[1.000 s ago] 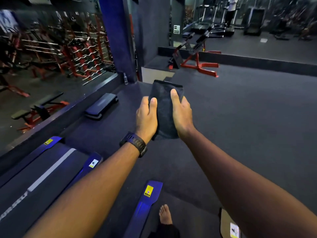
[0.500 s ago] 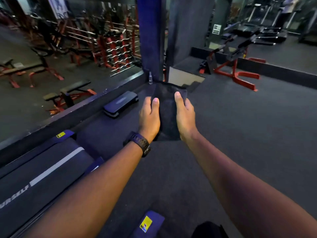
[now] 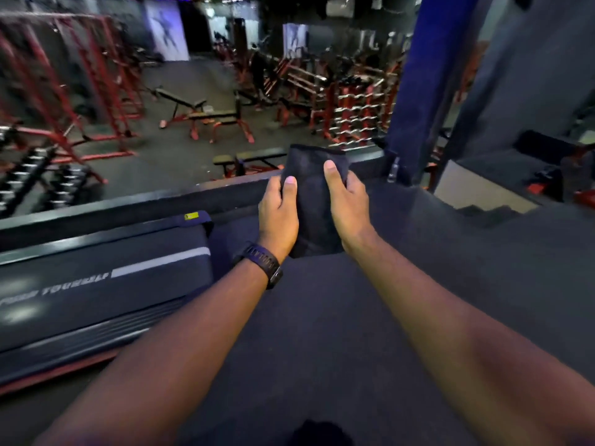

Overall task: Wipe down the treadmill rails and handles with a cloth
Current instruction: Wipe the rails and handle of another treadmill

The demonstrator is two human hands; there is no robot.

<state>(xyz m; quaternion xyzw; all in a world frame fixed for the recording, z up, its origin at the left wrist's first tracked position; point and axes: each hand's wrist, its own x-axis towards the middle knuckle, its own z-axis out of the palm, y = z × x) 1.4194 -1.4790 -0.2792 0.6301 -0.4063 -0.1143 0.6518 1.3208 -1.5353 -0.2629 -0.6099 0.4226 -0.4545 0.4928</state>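
A folded dark cloth (image 3: 314, 201) is held out in front of me between both hands. My left hand (image 3: 278, 214), with a black watch on its wrist, grips the cloth's left edge with the thumb on top. My right hand (image 3: 346, 204) grips the right edge the same way. A treadmill deck (image 3: 96, 291) with a dark belt, a white stripe and lettering lies low at the left, its blue side rail end (image 3: 196, 220) bearing a yellow sticker. No treadmill handles are in view.
A low dark ledge (image 3: 128, 207) runs across behind the treadmill, with red weight racks and benches (image 3: 219, 120) on the lower floor beyond. A blue pillar (image 3: 415, 85) stands at the upper right. Dark carpet (image 3: 322, 333) spreads under my arms.
My view has swung to the left: the pillar has shifted right and the treadmill belt now fills the lower left. Both hands keep hold of the cloth in the same way.
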